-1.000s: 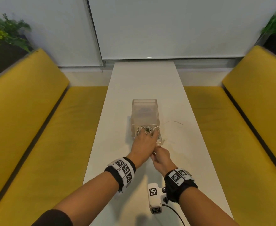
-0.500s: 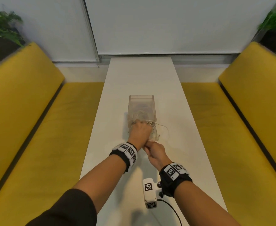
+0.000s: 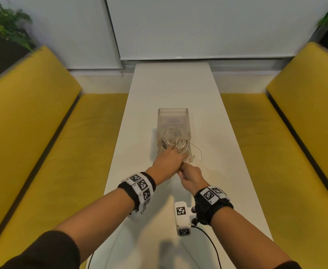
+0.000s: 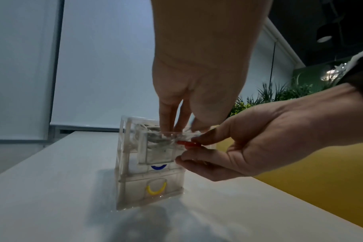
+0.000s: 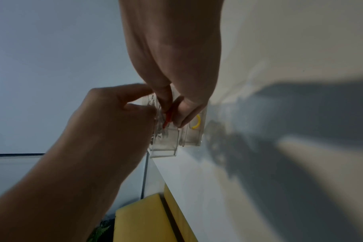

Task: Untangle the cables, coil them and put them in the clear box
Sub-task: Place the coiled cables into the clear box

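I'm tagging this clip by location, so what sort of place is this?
Probably an office or café seating booth: a long white table runs between two yellow cushioned benches, with potted plants behind them and roller blinds at the far end.

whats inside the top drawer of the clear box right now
White cables lie coiled in the open top drawer of the clear box, one strand looping outside. The left hand covers the near end.

Glossy clear-plastic box point(image 3: 173, 121), smooth matt white table point(image 3: 171, 88), matt yellow cloth benches point(image 3: 43, 123).
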Motion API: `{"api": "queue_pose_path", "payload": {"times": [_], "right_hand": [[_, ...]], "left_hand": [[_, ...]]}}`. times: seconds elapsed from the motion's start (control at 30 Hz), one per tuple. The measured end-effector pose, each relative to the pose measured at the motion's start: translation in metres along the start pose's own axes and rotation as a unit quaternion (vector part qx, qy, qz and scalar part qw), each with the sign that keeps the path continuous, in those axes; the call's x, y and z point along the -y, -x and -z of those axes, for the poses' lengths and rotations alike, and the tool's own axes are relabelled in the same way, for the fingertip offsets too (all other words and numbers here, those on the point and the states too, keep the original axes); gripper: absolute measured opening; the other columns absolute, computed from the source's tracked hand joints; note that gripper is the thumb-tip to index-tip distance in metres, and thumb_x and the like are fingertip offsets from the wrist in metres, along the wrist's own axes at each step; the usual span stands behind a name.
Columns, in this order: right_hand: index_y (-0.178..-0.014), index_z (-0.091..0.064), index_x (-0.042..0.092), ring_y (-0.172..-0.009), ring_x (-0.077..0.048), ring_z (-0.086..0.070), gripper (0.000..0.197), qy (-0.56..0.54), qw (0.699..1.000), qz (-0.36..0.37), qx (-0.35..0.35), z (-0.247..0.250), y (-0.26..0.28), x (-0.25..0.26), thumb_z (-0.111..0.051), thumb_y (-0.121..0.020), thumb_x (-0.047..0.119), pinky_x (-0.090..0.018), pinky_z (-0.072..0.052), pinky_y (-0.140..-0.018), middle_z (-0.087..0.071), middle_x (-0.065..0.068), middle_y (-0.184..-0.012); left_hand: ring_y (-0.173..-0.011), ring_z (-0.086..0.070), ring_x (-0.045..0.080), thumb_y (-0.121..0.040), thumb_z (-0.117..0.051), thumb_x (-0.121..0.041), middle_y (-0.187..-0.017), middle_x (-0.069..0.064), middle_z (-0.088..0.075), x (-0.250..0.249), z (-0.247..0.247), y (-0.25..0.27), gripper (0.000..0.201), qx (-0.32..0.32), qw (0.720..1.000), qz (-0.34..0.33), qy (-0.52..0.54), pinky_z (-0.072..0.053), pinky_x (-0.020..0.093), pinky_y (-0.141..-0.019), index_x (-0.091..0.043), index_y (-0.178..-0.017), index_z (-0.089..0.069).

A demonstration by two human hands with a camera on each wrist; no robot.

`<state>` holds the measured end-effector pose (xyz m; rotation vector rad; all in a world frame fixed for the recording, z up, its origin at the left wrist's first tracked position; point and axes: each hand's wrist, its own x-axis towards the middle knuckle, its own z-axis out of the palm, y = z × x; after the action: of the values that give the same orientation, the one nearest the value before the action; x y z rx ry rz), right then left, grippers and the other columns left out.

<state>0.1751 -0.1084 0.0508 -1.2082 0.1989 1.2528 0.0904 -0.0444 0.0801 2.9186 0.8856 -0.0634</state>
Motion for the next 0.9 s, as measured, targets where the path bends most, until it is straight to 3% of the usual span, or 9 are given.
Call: {"api": "queue_pose_path", "payload": {"times": [0.1,0.27,0.33,0.47,0.53,0.6,0.7,0.8,0.9], "right_hand": [[-0.114,-0.059,-0.014,-0.072,-0.022,-0.057,0.025,0.007,1.000,0.010,-0.006,0.003,-0.006,-0.005,-0.046,-0.093,-0.014,-0.029,-0.048,-0.062,-0.061,-0.015,-0.083],[-0.095,-0.063,0.001,-0.086,-0.025,-0.062,0.014,-0.026,0.999,0.019,0.038,0.003,-0.007,-0.007,-0.050,-0.097,-0.004,-0.035,-0.052,-0.080,-0.064,-0.021,-0.102],[-0.100,-0.063,0.000,-0.092,-0.027,-0.064,0.013,-0.028,0.999,0.023,0.038,0.000,-0.008,-0.006,-0.052,-0.096,-0.004,-0.036,-0.055,-0.081,-0.065,-0.022,-0.109],[-0.111,-0.061,-0.005,-0.088,-0.025,-0.066,0.022,-0.013,1.000,0.022,0.017,-0.003,-0.009,-0.001,-0.049,-0.094,-0.013,-0.027,-0.061,-0.062,-0.067,-0.021,-0.108],[-0.121,-0.057,-0.011,-0.087,-0.025,-0.065,0.027,-0.001,1.000,0.020,0.014,-0.004,-0.006,0.000,-0.046,-0.096,-0.013,-0.027,-0.061,-0.061,-0.067,-0.019,-0.101],[-0.124,-0.054,-0.015,-0.091,-0.028,-0.065,0.029,0.015,1.000,0.016,0.014,-0.003,-0.004,0.000,-0.047,-0.095,-0.014,-0.032,-0.060,-0.074,-0.066,-0.021,-0.101],[-0.123,-0.054,-0.018,-0.112,-0.038,-0.061,0.035,0.005,0.999,0.018,0.032,-0.002,-0.002,0.001,-0.053,-0.088,-0.020,-0.037,-0.051,-0.091,-0.063,-0.028,-0.118],[-0.115,-0.057,-0.015,-0.106,-0.035,-0.061,0.024,0.017,0.999,0.028,0.035,-0.002,0.000,0.001,-0.048,-0.093,-0.017,-0.038,-0.051,-0.089,-0.063,-0.026,-0.114],[-0.109,-0.058,-0.007,-0.090,-0.027,-0.064,0.021,0.020,0.999,0.035,0.025,-0.002,-0.001,-0.002,-0.038,-0.102,-0.005,-0.035,-0.055,-0.074,-0.063,-0.025,-0.113]], "left_hand": [[-0.101,-0.060,0.032,-0.093,-0.060,-0.027,-0.112,0.016,-0.065,-0.006,-0.002,-0.002,0.035,-0.035,0.999,-0.009,-0.007,-0.050,0.036,-0.083,-0.010,-0.123,-0.064],[-0.150,-0.019,0.033,-0.103,-0.020,-0.052,-0.163,0.019,-0.017,-0.006,-0.012,-0.012,0.069,0.069,0.981,0.124,0.134,-0.014,0.047,-0.122,-0.007,-0.156,-0.020],[-0.153,-0.009,0.027,-0.101,-0.013,-0.060,-0.166,0.013,-0.008,-0.003,-0.014,-0.021,0.075,0.090,0.974,0.151,0.144,-0.005,0.045,-0.124,-0.011,-0.158,-0.014],[-0.152,-0.015,0.029,-0.100,-0.014,-0.061,-0.165,0.011,-0.015,-0.001,-0.006,-0.031,0.074,0.093,0.972,0.174,0.124,-0.008,0.047,-0.123,-0.013,-0.157,-0.020],[-0.144,-0.031,0.035,-0.102,-0.028,-0.051,-0.160,0.015,-0.028,-0.003,0.002,-0.031,0.062,0.100,0.978,0.146,0.109,-0.026,0.049,-0.117,-0.014,-0.152,-0.033],[-0.120,-0.055,0.037,-0.100,-0.042,-0.034,-0.137,0.018,-0.055,0.000,0.013,-0.028,0.043,0.079,0.987,0.112,0.090,-0.048,0.043,-0.089,-0.013,-0.135,-0.054],[-0.093,-0.065,0.034,-0.096,-0.049,-0.017,-0.102,0.015,-0.068,0.005,0.025,-0.019,0.023,-0.028,0.997,0.068,0.019,-0.043,0.033,-0.062,-0.009,-0.106,-0.067],[-0.082,-0.064,0.030,-0.099,-0.050,-0.030,-0.090,0.011,-0.067,-0.006,0.034,-0.015,0.028,-0.078,0.994,0.066,0.026,-0.043,0.032,-0.059,-0.009,-0.097,-0.068],[-0.069,-0.062,0.024,-0.095,-0.049,-0.056,-0.072,0.004,-0.062,-0.022,0.032,-0.026,0.048,-0.020,0.992,0.117,0.036,-0.047,0.032,-0.058,-0.013,-0.076,-0.058]]}}
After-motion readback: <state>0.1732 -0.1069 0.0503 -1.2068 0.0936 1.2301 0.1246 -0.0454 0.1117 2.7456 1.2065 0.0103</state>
